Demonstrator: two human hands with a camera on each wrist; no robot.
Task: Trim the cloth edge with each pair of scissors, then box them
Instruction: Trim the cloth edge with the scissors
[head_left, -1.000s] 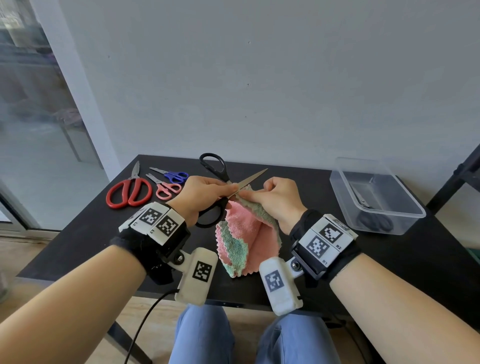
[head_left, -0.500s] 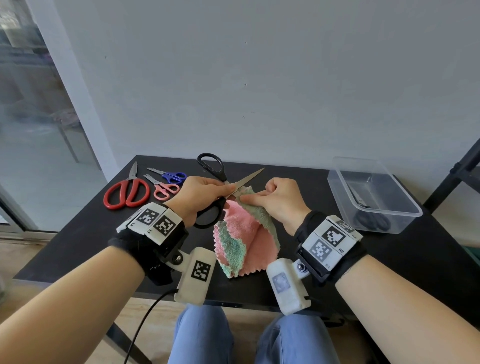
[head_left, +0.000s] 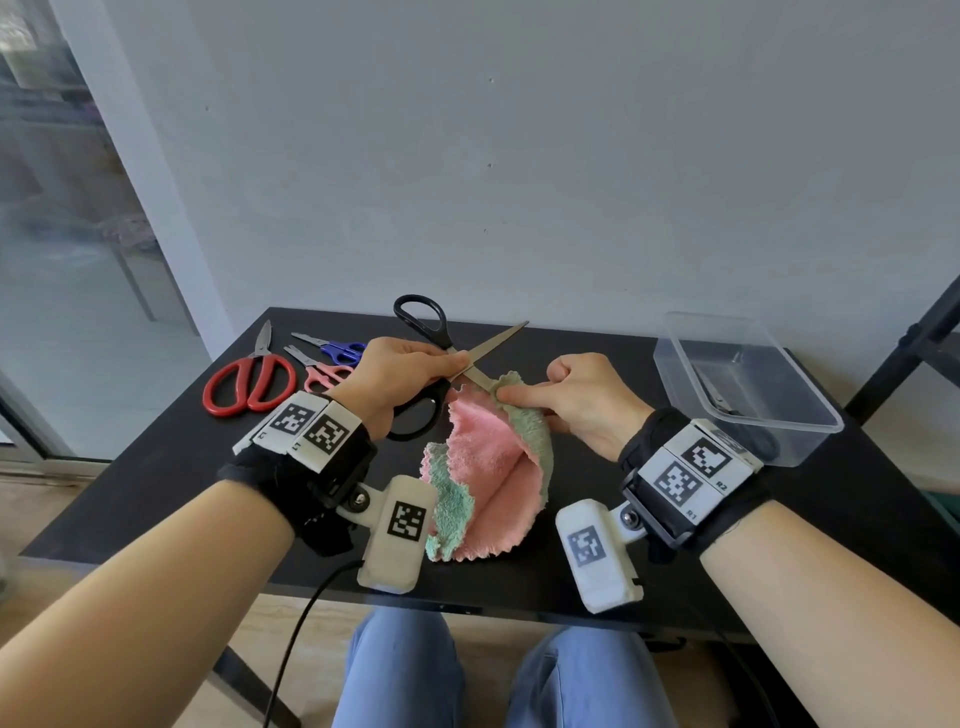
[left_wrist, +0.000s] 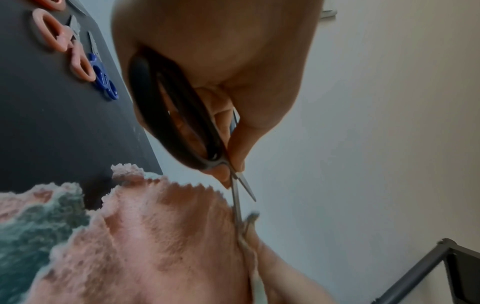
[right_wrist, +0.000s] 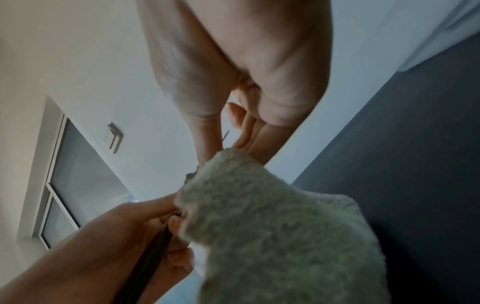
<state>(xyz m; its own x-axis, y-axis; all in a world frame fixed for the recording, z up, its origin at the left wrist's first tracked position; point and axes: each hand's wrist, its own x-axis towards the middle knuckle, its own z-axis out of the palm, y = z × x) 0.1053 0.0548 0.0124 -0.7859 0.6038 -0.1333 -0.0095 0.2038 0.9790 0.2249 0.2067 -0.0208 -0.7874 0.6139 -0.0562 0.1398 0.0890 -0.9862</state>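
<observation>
My left hand (head_left: 400, 371) grips black-handled scissors (head_left: 422, 322) with the blades spread; one blade points up and right, the other lies against the cloth's top edge. In the left wrist view the scissors (left_wrist: 182, 115) show the lower blade running into the cloth (left_wrist: 155, 236). The pink and green cloth (head_left: 488, 467) hangs from my right hand (head_left: 576, 400), which pinches its upper edge just right of the blades. The right wrist view shows the green side of the cloth (right_wrist: 272, 226) under my fingertips (right_wrist: 207, 154).
Red scissors (head_left: 249, 382), pink scissors (head_left: 322, 371) and blue scissors (head_left: 337, 348) lie at the table's back left. A clear plastic box (head_left: 737, 384) with dark scissors inside stands at the right. The black table (head_left: 156, 467) ends near my knees.
The scissor blades have spread wider and the lower one now meets the cloth's top edge. My right hand has shifted a little right, stretching the edge.
</observation>
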